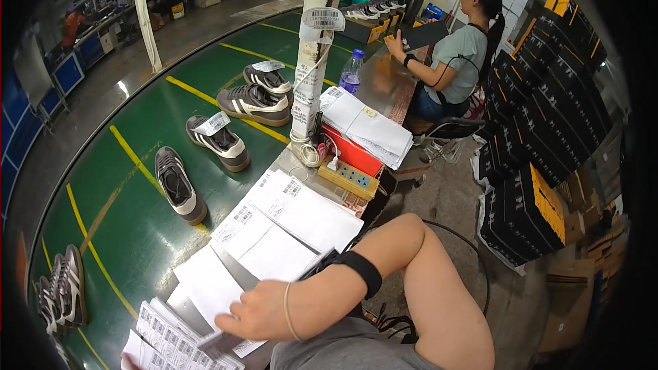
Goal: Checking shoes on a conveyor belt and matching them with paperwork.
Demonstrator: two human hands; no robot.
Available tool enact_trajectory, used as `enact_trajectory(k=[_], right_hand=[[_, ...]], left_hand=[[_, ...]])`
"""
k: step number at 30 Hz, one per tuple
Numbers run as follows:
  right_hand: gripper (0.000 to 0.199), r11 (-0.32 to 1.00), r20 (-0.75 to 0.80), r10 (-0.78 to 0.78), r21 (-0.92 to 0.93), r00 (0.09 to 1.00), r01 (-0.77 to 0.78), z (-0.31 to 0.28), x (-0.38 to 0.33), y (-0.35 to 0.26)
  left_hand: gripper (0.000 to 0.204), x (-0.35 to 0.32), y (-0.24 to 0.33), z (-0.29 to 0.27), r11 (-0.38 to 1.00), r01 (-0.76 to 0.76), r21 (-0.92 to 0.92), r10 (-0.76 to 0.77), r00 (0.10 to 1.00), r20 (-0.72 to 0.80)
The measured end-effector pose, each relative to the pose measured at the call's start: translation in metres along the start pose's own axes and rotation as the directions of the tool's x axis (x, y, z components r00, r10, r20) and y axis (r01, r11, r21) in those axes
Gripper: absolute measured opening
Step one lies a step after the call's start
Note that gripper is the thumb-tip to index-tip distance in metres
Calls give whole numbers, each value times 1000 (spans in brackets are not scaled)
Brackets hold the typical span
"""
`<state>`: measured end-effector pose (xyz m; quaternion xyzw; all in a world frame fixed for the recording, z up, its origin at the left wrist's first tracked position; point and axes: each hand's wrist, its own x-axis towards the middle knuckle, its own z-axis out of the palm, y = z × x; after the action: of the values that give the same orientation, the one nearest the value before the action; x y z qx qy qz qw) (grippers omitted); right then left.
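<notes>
Label sheets, head view: lying at near edge of green table, beside our right hand. Right fingers bent low; whether they grip anything, we cannot tell. Left hand barely shows at lower edge, apart from right; its hold unclear to us. White papers beyond right hand, grey sneakers farther out.

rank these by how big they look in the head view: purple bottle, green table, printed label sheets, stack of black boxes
1. Green table
2. Stack of black boxes
3. Printed label sheets, partly hidden and nearer the camera
4. Purple bottle
</notes>
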<state>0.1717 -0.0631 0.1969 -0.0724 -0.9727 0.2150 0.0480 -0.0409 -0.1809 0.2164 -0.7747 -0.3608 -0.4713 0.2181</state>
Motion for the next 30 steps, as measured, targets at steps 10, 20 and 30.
enact_trajectory(k=[10,20,30], right_hand=[[43,972,305,-162,213,939,99,15,22,3],[34,818,174,-378,522,909,240,46,18,11],[29,646,-124,-447,641,886,416,73,15,25]], left_hand=[[31,-25,8,19,679,-717,160,422,559,714],[12,26,5,54,919,-200,-339,365,756,543],[9,17,6,41,899,-173,-402,392,728,563]])
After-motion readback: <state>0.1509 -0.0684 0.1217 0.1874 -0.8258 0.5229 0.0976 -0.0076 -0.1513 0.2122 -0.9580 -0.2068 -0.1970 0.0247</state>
